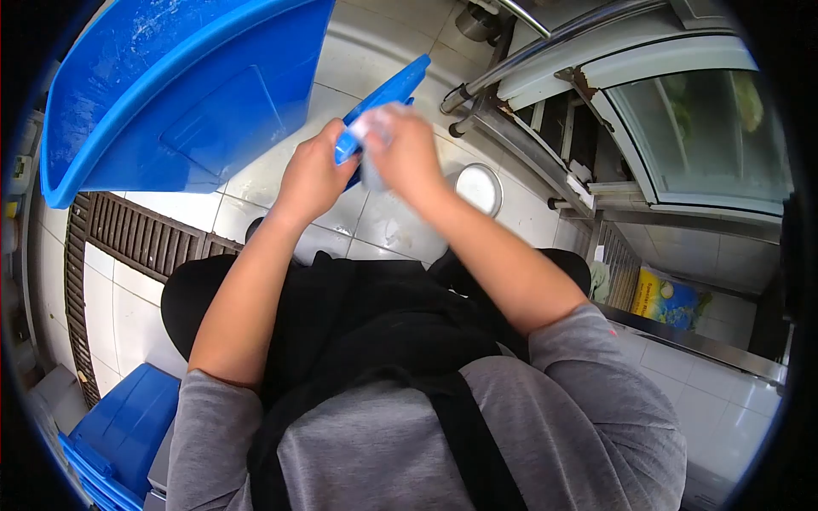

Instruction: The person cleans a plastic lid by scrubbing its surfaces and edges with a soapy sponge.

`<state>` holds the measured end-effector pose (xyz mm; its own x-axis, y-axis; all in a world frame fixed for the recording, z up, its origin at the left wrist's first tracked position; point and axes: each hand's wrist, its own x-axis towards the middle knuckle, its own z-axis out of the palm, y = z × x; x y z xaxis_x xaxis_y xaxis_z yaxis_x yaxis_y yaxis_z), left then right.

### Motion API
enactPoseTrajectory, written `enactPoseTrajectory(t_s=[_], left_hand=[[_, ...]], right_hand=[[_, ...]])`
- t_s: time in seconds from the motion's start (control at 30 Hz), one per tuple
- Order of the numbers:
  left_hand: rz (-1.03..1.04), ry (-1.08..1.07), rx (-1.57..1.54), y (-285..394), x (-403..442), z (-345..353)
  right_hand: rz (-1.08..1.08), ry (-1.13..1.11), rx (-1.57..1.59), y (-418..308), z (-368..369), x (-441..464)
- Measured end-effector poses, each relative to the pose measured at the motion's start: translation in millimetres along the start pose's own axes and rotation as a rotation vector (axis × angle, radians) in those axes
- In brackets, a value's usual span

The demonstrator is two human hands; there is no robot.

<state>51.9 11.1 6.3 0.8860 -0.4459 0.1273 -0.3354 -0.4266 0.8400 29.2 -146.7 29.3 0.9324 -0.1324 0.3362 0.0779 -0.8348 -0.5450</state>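
Left hand (317,170) grips blue panel (394,90), right hand (407,153) curls round blurred cloth (371,174).

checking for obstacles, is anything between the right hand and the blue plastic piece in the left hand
Yes: a pale, blurred item, apparently held in the right hand, lies between it and the blue plastic piece. Nothing else visible intervenes.

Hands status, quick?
Left hand: closed, holding the blue piece.
Right hand: closed on a whitish wad; motion blur hides exactly what it is.
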Motion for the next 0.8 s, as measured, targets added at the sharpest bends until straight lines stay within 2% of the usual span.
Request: enactPoseTrajectory(t_s=[0.07, 0.1, 0.13, 0.2, 0.27, 0.33, 0.4, 0.47, 0.5, 0.6, 0.63, 0.8], left_hand=[[-0.006, -0.007, 0.000, -1.0, -0.6, 0.2], [-0.035, -0.015, -0.019, 2.9, -0.9, -0.4], [-0.064, -0.018, -0.038, 6.6, -0.7, -0.5], [-0.068, -0.017, -0.016, 13.7, -4.1, 1.0], [-0.070, -0.003, 0.002, 12.8, -2.1, 0.7], [-0.002, 0.048, -0.019, 4.9, -1.5, 1.1], [-0.032, 0.029, -0.039, 3.9, -0.1, 1.2], [-0.057, 0.003, -0.055, 8.8, -1.6, 1.6], [-0.047, 0.010, -0.041, 12.6, -3.4, 1.6], [-0.025, 0.037, -0.037, 7.2, -3.3, 1.3], [-0.013, 0.052, -0.046, 4.5, -3.3, 2.3], [-0.034, 0.006, -0.039, 10.6, -6.2, 3.1]], right_hand=[[-0.163, -0.049, 0.096, -17.7, -3.4, -12.4], [-0.238, -0.038, 0.032, -9.9, -4.7, -7.2], [-0.237, -0.035, 0.032, 4.7, -1.3, 3.6], [0.102, -0.010, 0.104, 19.7, 2.0, 20.7], [0.076, -0.040, 0.019, 14.3, 3.6, 8.3], [-0.212, -0.074, 0.044, -15.3, -3.2, -14.4], [-0.167, -0.059, 0.119, -8.9, 5.3, -14.8], [-0.130, -0.033, -0.072, 19.5, 8.6, 10.9], [-0.062, -0.091, -0.024, 22.3, 0.9, 23.8], [-0.121, -0.009, -0.045, -1.4, 4.0, 2.6], [-0.257, -0.007, -0.008, -11.8, -1.7, -6.6], [-0.175, 0.018, -0.129, 17.2, 4.1, 10.9]])
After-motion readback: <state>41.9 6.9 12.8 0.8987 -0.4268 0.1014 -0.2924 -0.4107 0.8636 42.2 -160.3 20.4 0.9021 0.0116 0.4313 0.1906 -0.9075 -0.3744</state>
